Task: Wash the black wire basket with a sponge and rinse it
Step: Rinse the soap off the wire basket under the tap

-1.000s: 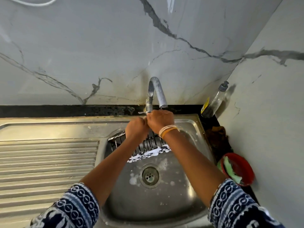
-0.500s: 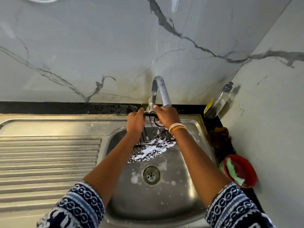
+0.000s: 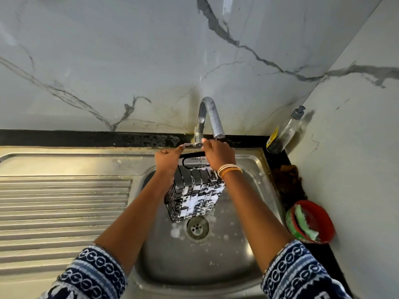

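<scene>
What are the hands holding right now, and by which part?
Both the left hand and right hand grip the soapy black wire basket by its top rim bar, above the steel sink.

The basket [image 3: 192, 194] rose from lying low in the sink [image 3: 254, 167] to hanging upright under the tap [image 3: 210, 117] — both hands [image 3: 168, 161] [image 3: 218, 155] lifted and spread along its top bar — foamy side turned forward.

Soft, even daylight, glare on the steel sink [image 3: 254, 160], wide-angle bending at edges, sharp focus.
</scene>
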A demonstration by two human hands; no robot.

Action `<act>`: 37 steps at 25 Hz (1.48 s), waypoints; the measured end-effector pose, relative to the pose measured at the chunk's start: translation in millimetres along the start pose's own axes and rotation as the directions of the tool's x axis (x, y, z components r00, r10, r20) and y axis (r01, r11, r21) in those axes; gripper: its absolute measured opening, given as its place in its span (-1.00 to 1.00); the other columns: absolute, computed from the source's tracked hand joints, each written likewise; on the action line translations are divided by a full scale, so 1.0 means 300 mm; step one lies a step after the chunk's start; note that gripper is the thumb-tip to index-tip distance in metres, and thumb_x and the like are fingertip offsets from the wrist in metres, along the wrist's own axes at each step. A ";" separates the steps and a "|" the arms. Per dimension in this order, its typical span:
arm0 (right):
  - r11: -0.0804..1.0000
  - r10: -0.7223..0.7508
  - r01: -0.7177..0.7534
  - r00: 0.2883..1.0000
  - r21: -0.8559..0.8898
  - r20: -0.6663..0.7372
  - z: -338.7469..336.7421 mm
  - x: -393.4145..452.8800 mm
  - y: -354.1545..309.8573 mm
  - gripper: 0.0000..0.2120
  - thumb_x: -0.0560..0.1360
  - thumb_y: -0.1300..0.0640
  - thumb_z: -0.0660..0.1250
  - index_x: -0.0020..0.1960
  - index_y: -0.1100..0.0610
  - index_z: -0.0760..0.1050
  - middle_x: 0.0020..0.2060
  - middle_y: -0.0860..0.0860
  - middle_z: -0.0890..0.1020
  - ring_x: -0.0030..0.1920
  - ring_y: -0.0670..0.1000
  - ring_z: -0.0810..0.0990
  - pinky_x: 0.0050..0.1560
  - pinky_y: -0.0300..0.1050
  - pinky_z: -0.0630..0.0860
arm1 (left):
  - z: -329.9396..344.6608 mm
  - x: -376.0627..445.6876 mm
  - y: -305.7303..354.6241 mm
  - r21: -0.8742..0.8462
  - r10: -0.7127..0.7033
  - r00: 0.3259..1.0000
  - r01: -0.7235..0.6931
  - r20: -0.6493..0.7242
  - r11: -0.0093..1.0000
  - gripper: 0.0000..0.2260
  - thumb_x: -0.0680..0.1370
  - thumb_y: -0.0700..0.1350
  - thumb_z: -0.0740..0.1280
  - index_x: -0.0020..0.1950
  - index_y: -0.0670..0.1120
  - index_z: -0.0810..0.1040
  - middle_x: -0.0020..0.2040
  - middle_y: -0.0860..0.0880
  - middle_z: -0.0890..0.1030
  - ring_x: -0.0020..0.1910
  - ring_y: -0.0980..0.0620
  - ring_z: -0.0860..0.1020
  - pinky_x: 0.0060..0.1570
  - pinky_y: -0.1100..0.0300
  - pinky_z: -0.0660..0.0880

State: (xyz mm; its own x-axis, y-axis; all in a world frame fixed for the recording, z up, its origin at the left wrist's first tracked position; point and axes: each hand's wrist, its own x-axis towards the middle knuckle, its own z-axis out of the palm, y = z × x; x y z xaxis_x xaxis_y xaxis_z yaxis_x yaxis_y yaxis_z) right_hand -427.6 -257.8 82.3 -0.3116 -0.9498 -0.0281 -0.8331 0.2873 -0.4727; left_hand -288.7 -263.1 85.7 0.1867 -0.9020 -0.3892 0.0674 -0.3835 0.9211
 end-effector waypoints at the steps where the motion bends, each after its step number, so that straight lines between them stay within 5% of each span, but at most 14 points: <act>1: 0.987 0.016 -0.009 0.999 -0.162 0.042 -0.003 0.000 -0.007 -0.48 0.62 -0.13 -0.04 0.05 0.13 0.62 -0.03 0.17 0.64 0.03 0.21 0.56 0.14 0.09 0.42 | 0.005 0.004 -0.001 -0.004 -0.008 1.000 0.008 -0.026 1.000 -0.62 0.49 -0.15 0.43 -0.35 -0.03 0.24 -0.42 0.02 0.34 -0.41 0.10 0.27 -0.26 0.22 0.34; 3: 0.945 -0.108 0.125 0.991 -0.303 0.073 0.016 -0.031 -0.050 -0.46 0.62 -0.12 -0.09 0.08 0.14 0.60 0.03 0.17 0.62 0.07 0.19 0.53 0.17 0.10 0.33 | 0.026 0.014 -0.003 0.021 0.023 1.000 -0.023 -0.019 1.000 -0.59 0.47 -0.15 0.44 -0.45 -0.04 0.27 -0.57 0.07 0.35 -0.51 0.10 0.26 -0.37 0.20 0.30; 7: 0.883 -0.405 0.388 0.914 -0.263 -0.013 0.022 -0.116 -0.032 -0.52 0.58 -0.08 -0.12 0.21 0.09 0.47 0.12 0.08 0.59 0.16 0.12 0.51 0.27 0.09 0.33 | 0.054 0.023 0.007 0.081 0.050 0.998 -0.053 0.049 0.995 -0.52 0.46 -0.16 0.44 -0.57 -0.04 0.26 -0.71 0.15 0.26 -0.68 0.18 0.20 -0.47 0.26 0.24; 9: 0.936 -0.324 0.319 0.946 -0.149 -0.007 -0.007 -0.101 0.064 -0.56 0.61 -0.09 -0.04 0.34 0.06 0.39 0.23 0.08 0.53 0.22 0.11 0.49 0.28 0.08 0.37 | 0.042 0.018 0.017 0.070 0.034 0.999 -0.034 0.009 0.997 -0.49 0.46 -0.13 0.45 -0.54 -0.02 0.20 -0.71 0.15 0.20 -0.64 0.14 0.16 -0.46 0.25 0.21; 11: 0.976 -0.109 0.099 0.993 0.192 0.046 -0.014 -0.107 0.129 -0.54 0.63 -0.12 0.00 0.47 0.02 0.25 0.28 0.08 0.48 0.16 0.09 0.49 0.19 0.02 0.42 | 0.025 0.020 0.023 0.020 -0.021 0.999 0.022 -0.043 1.000 -0.53 0.45 -0.11 0.46 -0.48 -0.02 0.21 -0.68 0.14 0.25 -0.53 0.08 0.21 -0.37 0.20 0.27; 13: 0.863 0.051 -0.100 0.992 0.495 0.111 -0.008 -0.121 0.116 -0.52 0.63 -0.09 0.08 0.51 0.02 0.19 0.23 0.09 0.51 0.09 0.05 0.48 0.10 -0.04 0.41 | 0.019 0.015 0.030 -0.051 -0.072 0.996 0.069 -0.061 0.996 -0.58 0.46 -0.10 0.46 -0.40 -0.03 0.23 -0.51 0.04 0.35 -0.43 0.06 0.27 -0.30 0.19 0.32; 15: 0.807 0.139 -0.178 0.984 0.563 0.113 -0.010 -0.097 0.090 -0.53 0.60 -0.06 0.17 0.46 0.08 0.28 0.21 0.07 0.54 0.09 0.07 0.53 0.11 -0.01 0.46 | 0.013 0.010 0.020 -0.083 -0.072 0.996 0.068 -0.053 0.994 -0.58 0.47 -0.12 0.46 -0.37 -0.03 0.22 -0.41 -0.02 0.32 -0.38 0.03 0.28 -0.22 0.17 0.35; 19: 0.822 0.160 -0.139 0.987 0.553 0.009 -0.019 -0.048 0.091 -0.69 0.47 -0.10 0.39 0.10 0.08 0.57 -0.13 -0.06 0.60 -0.13 -0.02 0.58 -0.08 -0.10 0.54 | -0.023 0.009 -0.045 0.193 0.101 0.994 -0.105 0.030 0.976 -0.58 0.55 -0.06 0.33 -0.45 -0.04 0.25 -0.51 -0.02 0.28 -0.50 0.03 0.23 -0.32 0.19 0.27; 22: 0.829 0.144 -0.114 0.989 0.548 -0.012 -0.002 -0.049 0.057 -0.71 0.44 -0.10 0.43 -0.37 0.00 0.48 -0.50 -0.12 0.50 -0.46 -0.10 0.44 -0.38 -0.21 0.42 | -0.023 0.004 -0.038 0.610 0.153 0.917 -0.362 0.367 0.705 -0.55 0.64 0.10 0.12 -0.33 -0.11 0.52 -0.48 -0.02 0.49 -0.51 0.04 0.45 -0.32 0.21 0.42; 24: 0.878 0.096 -0.064 0.994 0.474 -0.044 0.021 -0.052 0.023 -0.62 0.51 -0.02 0.37 -0.43 0.08 0.45 -0.53 -0.03 0.49 -0.48 -0.04 0.42 -0.39 -0.16 0.35 | 0.014 -0.019 -0.011 0.631 0.144 0.863 -0.458 0.484 0.626 -0.52 0.64 0.11 0.07 -0.29 -0.14 0.53 -0.44 -0.05 0.55 -0.47 0.02 0.51 -0.32 0.17 0.47; 27: 0.940 -0.024 0.046 0.997 0.338 -0.067 0.029 -0.060 -0.022 -0.68 0.55 0.04 0.30 -0.33 0.17 0.49 -0.46 0.05 0.52 -0.41 0.03 0.45 -0.33 -0.14 0.30 | 0.040 -0.042 0.003 0.575 0.256 0.886 -0.448 0.387 0.685 -0.51 0.61 0.04 0.17 -0.50 -0.10 0.35 -0.54 -0.03 0.37 -0.48 -0.05 0.37 -0.44 0.16 0.21; 31: 0.996 -0.044 0.033 0.990 -0.084 -0.136 0.020 -0.057 0.049 -0.73 0.57 0.01 0.21 -0.08 0.14 0.60 -0.17 0.13 0.65 -0.15 0.17 0.62 -0.17 -0.06 0.53 | 0.029 -0.031 -0.015 0.552 0.212 0.933 -0.345 0.292 0.759 -0.48 0.59 0.05 0.21 -0.56 -0.08 0.29 -0.58 -0.02 0.34 -0.54 -0.02 0.33 -0.37 0.19 0.26; 35: 0.967 -0.072 0.012 0.970 0.254 0.230 0.034 -0.089 0.014 -0.67 0.64 -0.01 0.08 0.22 0.05 0.54 0.16 0.12 0.60 0.16 0.15 0.55 0.15 -0.03 0.45 | 0.010 0.001 0.006 0.457 0.219 0.956 -0.286 0.194 0.842 -0.49 0.58 0.04 0.24 -0.55 -0.07 0.24 -0.60 0.02 0.26 -0.57 0.03 0.26 -0.38 0.19 0.20; 37: 0.956 -0.224 0.170 0.950 0.240 0.218 0.032 -0.109 -0.019 -0.63 0.64 -0.07 0.02 0.25 0.03 0.50 0.19 0.09 0.58 0.18 0.13 0.53 0.21 0.06 0.43 | -0.011 0.015 0.024 0.393 0.232 0.945 -0.308 0.229 0.867 -0.49 0.58 0.02 0.28 -0.54 -0.05 0.22 -0.64 0.08 0.21 -0.62 0.11 0.18 -0.47 0.23 0.12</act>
State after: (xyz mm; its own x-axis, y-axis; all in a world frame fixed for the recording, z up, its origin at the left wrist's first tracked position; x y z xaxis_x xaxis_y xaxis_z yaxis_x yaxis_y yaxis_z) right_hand -408.3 -229.5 77.4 -0.0098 -0.9935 -0.1130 -0.7398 0.0832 -0.6676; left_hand -284.1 -269.1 90.6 -0.0327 -0.9870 -0.1571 -0.3838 -0.1327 0.9138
